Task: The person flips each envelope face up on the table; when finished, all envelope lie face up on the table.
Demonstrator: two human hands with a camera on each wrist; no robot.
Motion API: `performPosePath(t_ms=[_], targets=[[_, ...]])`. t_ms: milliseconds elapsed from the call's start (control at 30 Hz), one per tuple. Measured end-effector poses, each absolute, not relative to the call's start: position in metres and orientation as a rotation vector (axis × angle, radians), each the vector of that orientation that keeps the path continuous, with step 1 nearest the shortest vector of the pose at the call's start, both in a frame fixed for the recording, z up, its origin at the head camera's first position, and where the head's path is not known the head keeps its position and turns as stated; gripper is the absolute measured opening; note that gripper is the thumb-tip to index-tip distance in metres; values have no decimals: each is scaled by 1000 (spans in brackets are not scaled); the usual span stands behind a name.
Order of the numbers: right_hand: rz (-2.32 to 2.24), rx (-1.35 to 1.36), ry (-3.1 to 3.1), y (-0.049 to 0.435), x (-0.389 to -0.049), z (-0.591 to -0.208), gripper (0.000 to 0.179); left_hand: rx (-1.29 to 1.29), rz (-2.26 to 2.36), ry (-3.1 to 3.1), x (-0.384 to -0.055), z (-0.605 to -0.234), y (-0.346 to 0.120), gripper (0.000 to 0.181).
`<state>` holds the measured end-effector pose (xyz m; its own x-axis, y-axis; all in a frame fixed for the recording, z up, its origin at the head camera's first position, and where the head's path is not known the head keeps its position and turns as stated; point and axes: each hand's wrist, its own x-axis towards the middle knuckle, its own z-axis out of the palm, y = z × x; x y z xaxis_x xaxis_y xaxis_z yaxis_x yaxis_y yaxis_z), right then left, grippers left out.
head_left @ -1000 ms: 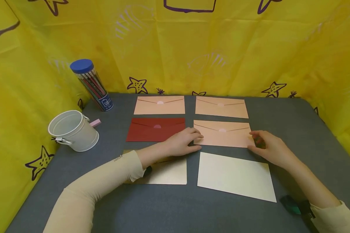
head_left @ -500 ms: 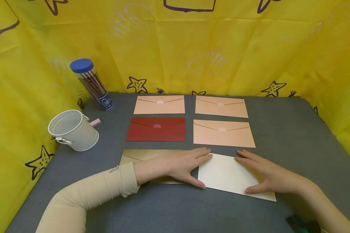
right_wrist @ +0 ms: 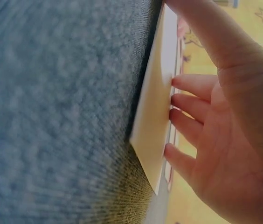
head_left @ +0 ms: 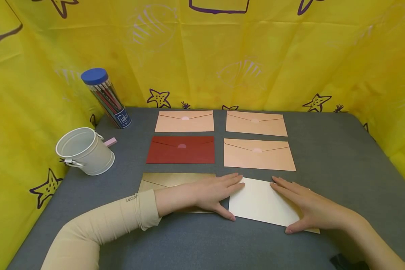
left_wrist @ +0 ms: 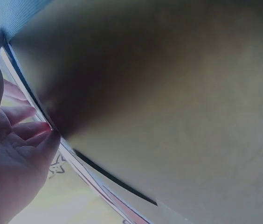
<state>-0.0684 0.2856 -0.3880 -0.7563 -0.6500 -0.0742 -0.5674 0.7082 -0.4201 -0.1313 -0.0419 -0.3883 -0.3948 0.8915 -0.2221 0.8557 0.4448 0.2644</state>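
A plain cream-white envelope [head_left: 261, 202], no flap showing, lies slightly askew at the front right of the head view. My left hand [head_left: 214, 193] reaches across the gold envelope [head_left: 162, 180], its straight fingertips over the cream envelope's left edge and its thumb by the lower left corner. On the other side, my right hand [head_left: 312, 208] spreads over the right end, thumb at the lower edge. The right wrist view has those straight fingers against the cream envelope [right_wrist: 151, 109]. A blurred gold-brown surface [left_wrist: 192, 121] fills most of the left wrist view.
Behind lie a red envelope [head_left: 168, 155] and three peach ones, such as the nearest peach envelope [head_left: 253, 161]. At left stand a white metal bucket [head_left: 98, 159] beside a pink stick [head_left: 110, 142] and a blue-lidded tube of pencils [head_left: 109, 101]. A yellow curtain [head_left: 202, 48] hangs behind.
Both hands have come from the nearer peach envelope toward the front, onto the cream one. Over the last half second they shift only slightly, the right thumb reaching the lower edge.
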Motion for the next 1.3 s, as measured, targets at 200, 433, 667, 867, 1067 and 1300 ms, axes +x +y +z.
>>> performPosePath(t_ms=[200, 433, 667, 867, 1067, 1300], targets=[[-506, -974, 2713, 285, -68, -387, 103, 1518, 100, 2376, -131, -387, -41, 91], [-472, -977, 2680, 284, -70, -380, 96, 1587, 122, 2359, -131, -384, -42, 72], [-518, -1176, 2659, 290, -75, -367, 69, 1807, 225, 2329, -136, -378, -47, 50], [-802, -1265, 2646, 293, -83, -358, 47, 2136, 524, 2394, -147, -375, -50, 32], [-995, -1232, 2654, 295, -91, -346, 37, 2089, 809, 2496, -154, -370, -51, 25], [-1062, -1106, 2802, 295, -101, -340, 30, 1753, 1219, 2480, -161, -367, -53, 14]])
